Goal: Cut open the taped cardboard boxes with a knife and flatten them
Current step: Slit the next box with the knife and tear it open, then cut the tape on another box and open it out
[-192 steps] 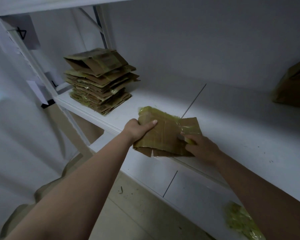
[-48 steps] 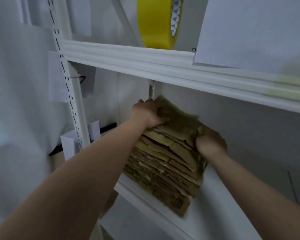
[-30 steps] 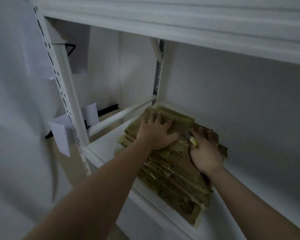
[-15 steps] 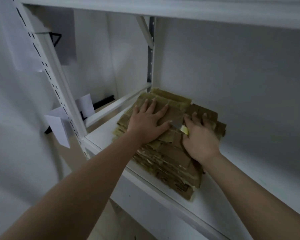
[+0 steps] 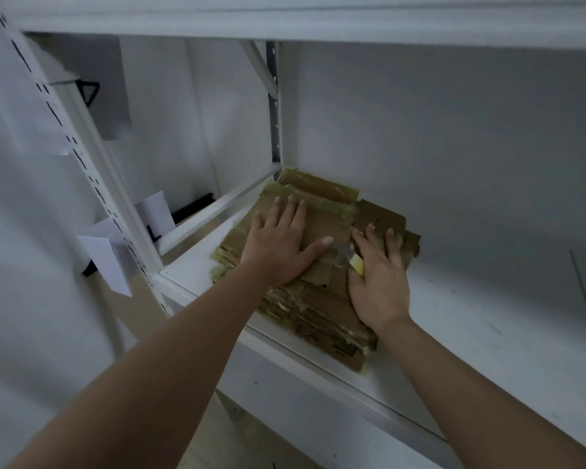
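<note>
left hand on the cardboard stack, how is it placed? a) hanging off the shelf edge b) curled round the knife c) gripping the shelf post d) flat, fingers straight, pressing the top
d: the left hand lies palm-down with fingers straight on top of the flattened cardboard stack.

Bare shelf (image 5: 471,333) right of cardboard stack (image 5: 322,299)

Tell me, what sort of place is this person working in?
Probably a storeroom or packing area. A white metal shelf on slotted uprights holds a stack of flattened cardboard boxes, which both hands press down; paper slips hang off the rack's side.
</note>
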Demonstrator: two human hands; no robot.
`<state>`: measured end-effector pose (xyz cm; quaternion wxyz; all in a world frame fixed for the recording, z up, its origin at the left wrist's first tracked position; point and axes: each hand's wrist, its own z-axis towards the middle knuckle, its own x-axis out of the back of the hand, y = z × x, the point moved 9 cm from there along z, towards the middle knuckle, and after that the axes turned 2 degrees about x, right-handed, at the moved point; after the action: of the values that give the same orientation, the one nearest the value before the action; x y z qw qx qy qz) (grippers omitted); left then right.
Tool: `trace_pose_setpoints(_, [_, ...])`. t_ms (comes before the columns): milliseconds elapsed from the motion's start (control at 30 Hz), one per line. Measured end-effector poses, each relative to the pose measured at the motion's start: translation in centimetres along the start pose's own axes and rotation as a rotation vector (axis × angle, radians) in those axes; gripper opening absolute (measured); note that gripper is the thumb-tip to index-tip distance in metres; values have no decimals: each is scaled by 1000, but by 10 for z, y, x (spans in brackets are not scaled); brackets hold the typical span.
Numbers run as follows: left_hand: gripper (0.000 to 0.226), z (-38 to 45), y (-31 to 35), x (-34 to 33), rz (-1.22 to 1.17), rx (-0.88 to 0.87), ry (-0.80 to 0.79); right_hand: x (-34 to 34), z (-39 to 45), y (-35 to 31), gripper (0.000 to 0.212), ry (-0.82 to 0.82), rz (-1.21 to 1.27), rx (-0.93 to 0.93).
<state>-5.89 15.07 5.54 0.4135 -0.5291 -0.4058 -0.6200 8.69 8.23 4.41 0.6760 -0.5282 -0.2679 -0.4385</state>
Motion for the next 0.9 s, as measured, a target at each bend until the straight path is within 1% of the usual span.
trace_pose_setpoints(67, [108,-3,2,4,16,1,-38,5,1,0,50,-21,144,4])
trace_pose_setpoints(133, [114,-6,2,9,28,4,-85,16,4,3,43,-24,370,-39])
trace_pose_setpoints(200, [111,-7,3,15,64,17,-114,34,3,10,39,46,553,-101])
trace_pose_setpoints(233, [106,-6,5,20,104,15,-114,46,0,14,35,106,579,-127])
trace_pose_setpoints(300, [89,-6,18,32,167,-31,-85,67,-10,23,20,211,562,-149])
trace_pose_setpoints(333, [79,-6,27,41,147,-65,-53,75,-16,26,19,240,543,-149])
trace_pose_setpoints(400, [57,-8,48,58,5,-133,22,84,-28,37,11,256,515,-177])
trace_pose_setpoints(467, [44,-12,66,71,-96,-185,103,92,-38,51,11,266,477,-231])
trace_pose_setpoints(533, [39,-19,77,80,-125,-208,174,99,-49,64,16,269,459,-283])
trace_pose_setpoints(633, [38,-29,83,90,-187,-183,242,108,-62,83,15,264,421,-331])
trace_pose_setpoints(767, [41,-48,101,108,-49,-152,361,124,-77,107,14,281,368,-383])
trace_pose_setpoints(900, [42,-72,146,114,-24,-247,409,147,-95,127,12,288,296,-384])
